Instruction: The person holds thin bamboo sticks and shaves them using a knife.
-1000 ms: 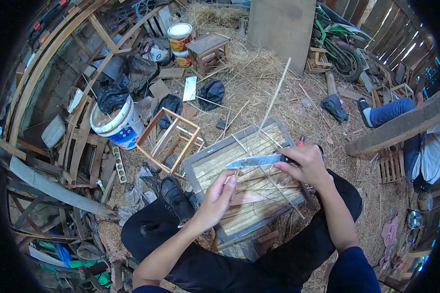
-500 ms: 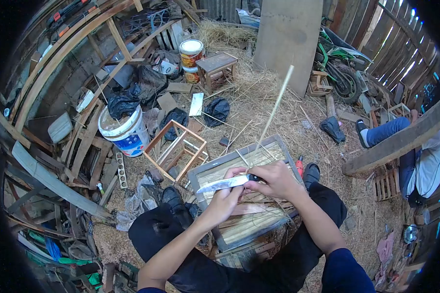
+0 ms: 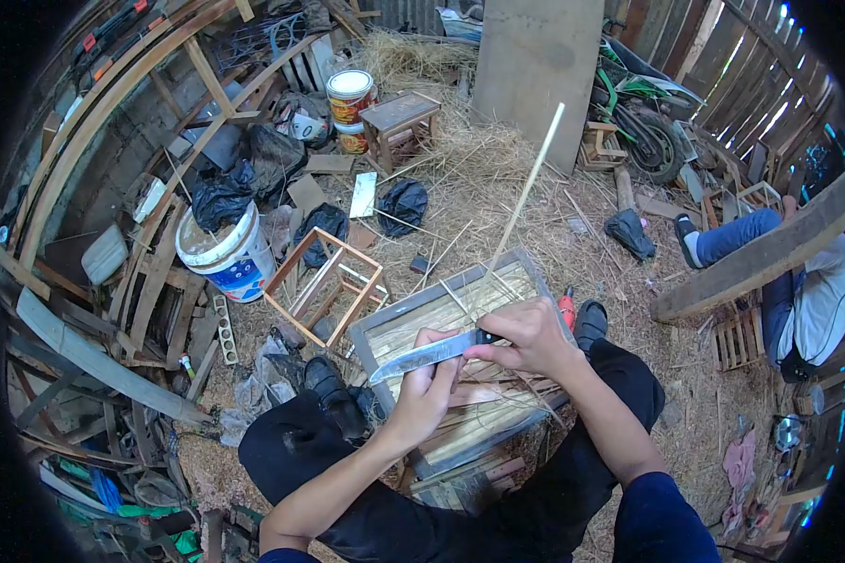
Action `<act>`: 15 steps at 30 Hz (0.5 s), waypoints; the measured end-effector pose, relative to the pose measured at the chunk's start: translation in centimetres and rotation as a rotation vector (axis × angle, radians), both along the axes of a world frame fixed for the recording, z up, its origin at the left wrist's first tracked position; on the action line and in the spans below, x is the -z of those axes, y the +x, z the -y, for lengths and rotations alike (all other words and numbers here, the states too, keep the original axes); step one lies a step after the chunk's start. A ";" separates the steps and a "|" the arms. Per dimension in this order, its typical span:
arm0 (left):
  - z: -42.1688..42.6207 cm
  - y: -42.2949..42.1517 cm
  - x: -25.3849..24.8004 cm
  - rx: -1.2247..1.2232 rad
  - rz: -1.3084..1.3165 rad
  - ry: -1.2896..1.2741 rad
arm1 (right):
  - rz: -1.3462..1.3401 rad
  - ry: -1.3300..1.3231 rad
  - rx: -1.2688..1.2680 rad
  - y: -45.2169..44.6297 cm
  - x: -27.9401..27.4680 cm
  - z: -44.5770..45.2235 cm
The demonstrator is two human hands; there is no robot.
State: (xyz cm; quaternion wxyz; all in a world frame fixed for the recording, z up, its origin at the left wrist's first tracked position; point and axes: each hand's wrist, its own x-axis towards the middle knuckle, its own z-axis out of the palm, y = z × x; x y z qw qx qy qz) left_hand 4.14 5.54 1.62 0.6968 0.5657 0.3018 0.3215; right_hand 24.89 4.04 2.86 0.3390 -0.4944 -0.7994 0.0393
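Note:
A knife [image 3: 421, 357] with a broad blade and black handle lies across the fingers of my left hand [image 3: 427, 387], its tip pointing left. My right hand [image 3: 528, 342] is closed around the handle. A long pale strip [image 3: 530, 178] rises from between my hands toward the back; my left fingers are closed where its near end is hidden. Beneath both hands is a wooden panel with a dark frame [image 3: 453, 463], with thin strips lying across it.
An open wooden frame [image 3: 286, 317] stands left of the panel, near a white bucket [image 3: 239, 267]. A red tool [image 3: 567, 308] lies right of the panel. Another person [image 3: 821, 300] sits at the right behind a wooden beam [image 3: 760, 253]. A small stool [image 3: 401, 113] stands further back.
From one second ago, my hands have come together and the knife has moved left and down, its blade now across my left fingers. Since half a second ago, the hands have barely moved.

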 end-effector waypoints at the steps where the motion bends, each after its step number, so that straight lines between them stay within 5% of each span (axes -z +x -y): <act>1: 0.1 0.1 0.0 -0.015 0.013 0.009 | 0.019 0.009 0.008 0.2 -0.1 0.0; 15: 0.2 -0.6 -1.1 0.013 0.218 -0.367 | 0.006 0.138 0.322 4.9 1.1 1.1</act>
